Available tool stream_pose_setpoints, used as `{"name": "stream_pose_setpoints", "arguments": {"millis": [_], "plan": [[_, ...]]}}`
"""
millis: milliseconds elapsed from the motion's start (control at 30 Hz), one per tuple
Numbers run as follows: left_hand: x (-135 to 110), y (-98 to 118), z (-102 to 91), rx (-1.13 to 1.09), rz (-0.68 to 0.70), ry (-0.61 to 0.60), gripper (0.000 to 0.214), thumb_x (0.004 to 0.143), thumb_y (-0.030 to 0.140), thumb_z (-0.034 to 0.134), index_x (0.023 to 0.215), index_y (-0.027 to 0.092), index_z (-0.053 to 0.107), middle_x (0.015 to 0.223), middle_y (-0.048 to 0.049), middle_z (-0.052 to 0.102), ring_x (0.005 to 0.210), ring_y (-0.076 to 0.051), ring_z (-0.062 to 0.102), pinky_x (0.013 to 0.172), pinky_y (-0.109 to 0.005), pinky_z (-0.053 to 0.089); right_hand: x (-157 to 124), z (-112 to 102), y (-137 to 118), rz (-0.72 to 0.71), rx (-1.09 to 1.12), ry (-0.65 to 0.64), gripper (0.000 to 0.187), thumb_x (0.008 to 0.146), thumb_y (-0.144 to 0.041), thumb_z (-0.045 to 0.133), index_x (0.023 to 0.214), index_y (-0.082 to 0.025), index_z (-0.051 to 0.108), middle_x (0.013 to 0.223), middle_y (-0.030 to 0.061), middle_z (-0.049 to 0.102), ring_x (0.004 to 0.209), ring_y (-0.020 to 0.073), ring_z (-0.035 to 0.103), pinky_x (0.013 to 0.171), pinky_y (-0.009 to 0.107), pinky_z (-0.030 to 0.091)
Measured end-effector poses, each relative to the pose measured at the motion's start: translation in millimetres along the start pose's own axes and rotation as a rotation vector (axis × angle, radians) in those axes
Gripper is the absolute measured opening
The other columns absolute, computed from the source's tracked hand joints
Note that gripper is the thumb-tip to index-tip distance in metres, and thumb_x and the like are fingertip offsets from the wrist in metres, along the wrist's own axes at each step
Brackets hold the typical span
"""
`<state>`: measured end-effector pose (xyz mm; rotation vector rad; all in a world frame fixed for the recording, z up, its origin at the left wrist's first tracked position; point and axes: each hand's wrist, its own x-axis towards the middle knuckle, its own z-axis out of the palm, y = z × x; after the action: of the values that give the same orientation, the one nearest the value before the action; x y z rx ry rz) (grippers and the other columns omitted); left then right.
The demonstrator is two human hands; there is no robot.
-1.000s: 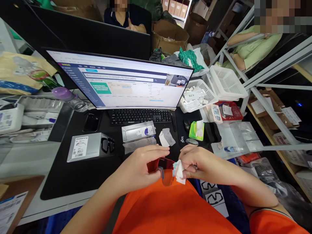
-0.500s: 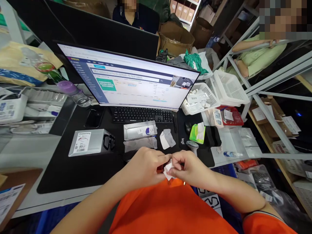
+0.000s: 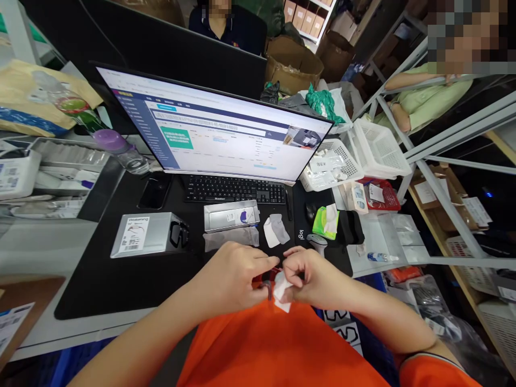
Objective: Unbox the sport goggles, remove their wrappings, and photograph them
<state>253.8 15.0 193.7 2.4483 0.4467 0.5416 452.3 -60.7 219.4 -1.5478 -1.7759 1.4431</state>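
Observation:
Close to my orange shirt, my left hand (image 3: 237, 277) grips a pair of dark, reddish-tinted glasses (image 3: 265, 280), mostly hidden behind the fingers. My right hand (image 3: 308, 274) pinches a crumpled white tissue (image 3: 282, 293) right beside the glasses. Just beyond the hands lie a grey and white cloth (image 3: 276, 230), a greyish pouch (image 3: 231, 238) and a silver box (image 3: 231, 215). To the left stands a larger silver box (image 3: 143, 235) with a glasses picture on its label and dark sunglasses (image 3: 178, 234) at its right end.
A monitor (image 3: 226, 134) and keyboard (image 3: 234, 189) stand at the back of the black mat (image 3: 97, 285). On the right are a green tissue pack (image 3: 324, 223), a scanner (image 3: 317, 243) and white baskets (image 3: 381, 148). A purple-lidded bottle (image 3: 121, 150) stands left. Two people are beyond the desk.
My right hand has drawn the tissue slightly down, and more of it shows. The hands have parted a little, exposing more of the dark lens by my left fingers.

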Motion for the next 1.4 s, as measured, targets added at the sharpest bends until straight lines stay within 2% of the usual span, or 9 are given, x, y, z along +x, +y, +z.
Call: {"name": "stream_pose_setpoints", "arguments": {"millis": [133,267,367,600,800,1033,1233,1300,1400], "plan": [[-5,-2,8.5,0.08,0.044,0.118,0.01,0.081,0.02,0.06,0.083,0.017,0.07,0.062,-0.0007,0.067,0.055,-0.016,0.065,0.058,-0.027,0.051,9,-3,-10,-0.024,-0.114,0.053,0.04,0.071,-0.005,0.07,0.059,-0.02,0.034,0.057,-0.014,0.029,0.054,0.007,0.025,0.1,0.033,0.034],[-12,-8,5.1,0.065,0.048,0.255,0.032,0.077,0.014,0.058,0.106,0.014,0.072,0.075,-0.0034,0.075,0.065,-0.019,0.072,0.06,-0.027,0.056,2,-29,-8,-0.078,-0.186,-0.163,0.041,0.071,-0.003,0.068,0.061,-0.019,0.032,0.058,-0.0147,0.026,0.052,0.0056,0.024,0.108,0.034,0.029],[-11,-8,1.8,0.013,0.04,0.255,0.033,0.075,0.014,0.059,0.105,0.014,0.073,0.073,-0.0028,0.075,0.064,-0.018,0.072,0.058,-0.026,0.057,-1,-31,-6,-0.085,-0.197,-0.188,0.044,0.069,-0.002,0.07,0.059,-0.019,0.03,0.057,-0.0151,0.026,0.051,0.005,0.026,0.11,0.033,0.027],[-9,-5,14.7,0.059,0.025,0.218,0.013,0.075,0.013,0.059,0.08,0.017,0.07,0.061,0.0,0.069,0.053,-0.016,0.065,0.052,-0.026,0.053,14,0,-15,-0.036,-0.243,0.075,0.038,0.072,-0.006,0.072,0.059,-0.019,0.038,0.055,-0.0151,0.039,0.052,0.0055,0.038,0.109,0.038,0.026],[-17,-10,11.9,0.015,0.001,0.306,0.034,0.074,0.013,0.062,0.106,0.015,0.073,0.079,-0.0022,0.077,0.064,-0.016,0.071,0.062,-0.026,0.058,2,-27,-10,-0.082,-0.292,-0.132,0.038,0.069,-0.003,0.071,0.059,-0.019,0.039,0.055,-0.0151,0.037,0.054,0.0061,0.041,0.114,0.04,0.022],[-10,-8,18.0,-0.03,-0.026,0.268,0.011,0.075,0.016,0.065,0.083,0.017,0.072,0.059,0.0018,0.065,0.049,-0.013,0.059,0.045,-0.025,0.046,13,-3,-23,-0.086,-0.304,0.119,0.032,0.074,-0.007,0.071,0.061,-0.02,0.045,0.055,-0.0146,0.046,0.054,0.0062,0.046,0.116,0.042,0.019],[-19,-7,18.7,0.013,-0.01,0.386,0.035,0.072,0.012,0.061,0.105,0.014,0.074,0.076,-0.0023,0.077,0.065,-0.017,0.072,0.064,-0.027,0.058,3,-30,-15,-0.1,-0.3,-0.149,0.031,0.073,-0.003,0.068,0.062,-0.02,0.045,0.056,-0.0156,0.041,0.052,0.0052,0.043,0.12,0.043,0.015],[-18,-6,19.8,0.0,-0.014,0.36,0.035,0.071,0.011,0.062,0.103,0.014,0.074,0.076,-0.0019,0.076,0.062,-0.016,0.07,0.058,-0.026,0.055,3,-27,-16,-0.104,-0.326,-0.145,0.033,0.07,-0.002,0.069,0.058,-0.019,0.043,0.054,-0.0152,0.041,0.053,0.0058,0.045,0.12,0.042,0.015],[-15,-5,24.5,-0.003,-0.024,0.308,0.013,0.073,0.014,0.063,0.081,0.017,0.073,0.062,0.001,0.069,0.051,-0.014,0.062,0.048,-0.025,0.049,11,-10,-20,-0.099,-0.381,-0.01,0.033,0.071,-0.003,0.069,0.058,-0.019,0.044,0.055,-0.0139,0.044,0.058,0.0074,0.048,0.119,0.044,0.016]]}}
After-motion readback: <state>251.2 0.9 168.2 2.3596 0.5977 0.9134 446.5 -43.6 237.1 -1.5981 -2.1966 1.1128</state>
